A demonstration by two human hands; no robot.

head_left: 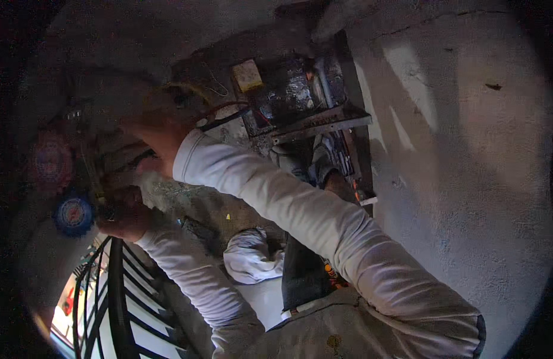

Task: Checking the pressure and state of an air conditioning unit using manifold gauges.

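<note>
I see a rough grey wall at right, slanting light patches, black railing lower left.

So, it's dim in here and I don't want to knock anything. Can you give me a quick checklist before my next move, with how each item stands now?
1. Light around the left hand and right hand: not ok, both are in deep shadow.
2. Blue-rimmed dial faces the camera: ok, close beside the left hand.
3. Reading on the red-rimmed dial: cannot tell, too dark and blurred.
4. Right hand's grip: cannot tell, the fingers merge into the gloom.
5. White bundle clear of both hands: ok.
6. Yellow box clear of both hands: ok.
</note>
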